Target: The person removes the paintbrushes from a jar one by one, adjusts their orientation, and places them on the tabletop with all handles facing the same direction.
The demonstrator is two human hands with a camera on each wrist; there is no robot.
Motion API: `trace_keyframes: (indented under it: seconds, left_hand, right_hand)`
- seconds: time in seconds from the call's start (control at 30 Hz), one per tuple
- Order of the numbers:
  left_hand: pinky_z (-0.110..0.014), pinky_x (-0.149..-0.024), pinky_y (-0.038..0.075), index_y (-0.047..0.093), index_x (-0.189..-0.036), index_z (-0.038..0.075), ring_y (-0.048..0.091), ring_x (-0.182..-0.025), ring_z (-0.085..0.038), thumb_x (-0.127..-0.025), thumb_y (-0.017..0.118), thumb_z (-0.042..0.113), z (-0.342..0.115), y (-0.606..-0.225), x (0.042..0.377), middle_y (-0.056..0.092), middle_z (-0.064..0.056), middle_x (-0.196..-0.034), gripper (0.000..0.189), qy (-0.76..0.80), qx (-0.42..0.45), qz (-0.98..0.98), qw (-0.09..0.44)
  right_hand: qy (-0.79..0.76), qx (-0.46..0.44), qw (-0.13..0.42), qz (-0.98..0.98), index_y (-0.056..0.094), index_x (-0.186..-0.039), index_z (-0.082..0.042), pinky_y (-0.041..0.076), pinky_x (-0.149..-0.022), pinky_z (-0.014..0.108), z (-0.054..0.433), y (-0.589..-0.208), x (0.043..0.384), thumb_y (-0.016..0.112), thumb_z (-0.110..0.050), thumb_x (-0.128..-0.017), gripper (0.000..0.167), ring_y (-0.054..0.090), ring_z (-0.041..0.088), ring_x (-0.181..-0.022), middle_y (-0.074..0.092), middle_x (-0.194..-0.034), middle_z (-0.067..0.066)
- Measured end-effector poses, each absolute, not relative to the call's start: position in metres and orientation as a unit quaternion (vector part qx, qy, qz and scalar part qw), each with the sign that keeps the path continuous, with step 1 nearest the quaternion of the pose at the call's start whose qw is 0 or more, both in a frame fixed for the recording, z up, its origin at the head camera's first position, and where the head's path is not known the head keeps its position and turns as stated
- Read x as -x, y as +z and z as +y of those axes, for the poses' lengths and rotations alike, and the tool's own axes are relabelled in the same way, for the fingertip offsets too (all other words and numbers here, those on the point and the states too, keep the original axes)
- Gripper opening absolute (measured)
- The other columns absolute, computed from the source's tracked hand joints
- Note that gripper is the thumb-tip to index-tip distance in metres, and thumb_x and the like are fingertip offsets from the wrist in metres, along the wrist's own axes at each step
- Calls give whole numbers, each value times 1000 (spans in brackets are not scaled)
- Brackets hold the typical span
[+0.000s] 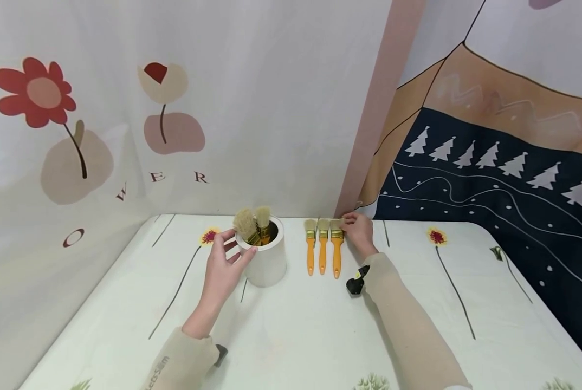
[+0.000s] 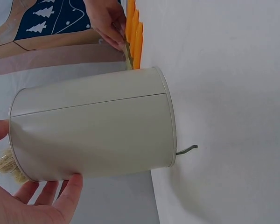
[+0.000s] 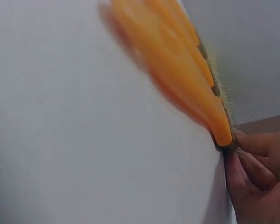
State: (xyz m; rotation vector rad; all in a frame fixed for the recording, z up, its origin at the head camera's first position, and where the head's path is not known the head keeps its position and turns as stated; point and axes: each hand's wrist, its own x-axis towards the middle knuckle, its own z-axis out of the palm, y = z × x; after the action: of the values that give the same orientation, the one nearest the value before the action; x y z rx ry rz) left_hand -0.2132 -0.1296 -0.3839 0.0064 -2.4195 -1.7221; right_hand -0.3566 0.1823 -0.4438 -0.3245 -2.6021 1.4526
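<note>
A white cylindrical can (image 1: 266, 266) stands upright near the table's back edge, with paintbrushes (image 1: 245, 225) leaning in it, bristles up. My left hand (image 1: 225, 271) grips its rim, thumb in front and fingers round the left side; the left wrist view shows the fingertips (image 2: 71, 189) against the wall. To the right of the can, three orange-handled brushes lie side by side, handles toward me: the left brush (image 1: 310, 252), the middle brush (image 1: 323, 249) and a wider right paintbrush (image 1: 337, 252). My right hand (image 1: 360, 230) pinches this wider one by its bristle end.
A white cloth (image 1: 301, 330) printed with flowers covers the table. Right behind the can and brushes hangs a pale curtain (image 1: 271, 135). Dark printed fabric (image 1: 491, 189) hangs along the right side.
</note>
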Motion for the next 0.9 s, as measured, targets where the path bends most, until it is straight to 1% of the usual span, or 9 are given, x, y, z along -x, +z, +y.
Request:
trace_keyframes:
  seconds: [0.1, 0.23, 0.4, 0.6, 0.67, 0.8, 0.9]
  left_hand:
    - [-47, -112, 47, 34, -146, 5, 44, -139, -34, -93, 71, 23, -127, -386, 214, 39, -15, -152, 67, -580, -1, -811, 82]
    - [-47, -113, 47, 33, -146, 5, 44, -139, -34, -93, 71, 24, -126, -386, 216, 39, -15, -152, 67, -580, 6, -810, 85]
    - [-48, -113, 46, 33, -145, 3, 44, -138, -36, -93, 70, 21, -129, -385, 216, 38, -17, -153, 67, -579, 6, -810, 92]
    - [-48, -113, 45, 33, -145, 2, 43, -139, -36, -94, 70, 23, -133, -382, 215, 37, -17, -154, 67, -580, 8, -810, 89]
    - [-48, -114, 45, 33, -145, 2, 43, -139, -36, -93, 70, 22, -132, -382, 215, 37, -17, -153, 67, -586, 10, -805, 88]
    - [-48, -114, 45, 34, -144, 2, 44, -139, -35, -93, 71, 22, -130, -382, 216, 37, -16, -153, 66, -592, 10, -801, 86]
    - [-47, -114, 45, 35, -144, 2, 44, -139, -35, -93, 71, 22, -129, -381, 215, 38, -15, -153, 66, -592, 9, -801, 88]
  right_hand:
    - [507, 123, 57, -851, 66, -120, -2, 58, -91, 32, 190, -445, 356, 64, -12, -96, 27, 65, 24, -103, 70, -118, 17]
    - [526, 131, 66, -837, 66, -122, -2, 57, -92, 30, 197, -443, 356, 63, -12, -97, 27, 64, 21, -102, 69, -118, 18]
    - [561, 125, 58, -816, 64, -125, -1, 58, -95, 31, 200, -438, 355, 63, -12, -97, 30, 67, 23, -106, 70, -121, 19]
    - [594, 119, 41, -794, 62, -128, -2, 57, -101, 34, 197, -430, 353, 61, -11, -99, 31, 66, 27, -112, 67, -126, 19]
    - [596, 111, 44, -794, 62, -128, -1, 58, -98, 32, 197, -428, 352, 61, -10, -99, 31, 66, 26, -112, 67, -126, 21]
    - [594, 102, 56, -796, 62, -127, 1, 60, -91, 27, 199, -425, 348, 61, -9, -98, 31, 68, 19, -103, 67, -126, 21]
    - [597, 103, 58, -794, 62, -128, 0, 60, -92, 28, 199, -423, 346, 60, -9, -98, 31, 68, 16, -101, 68, -126, 20]
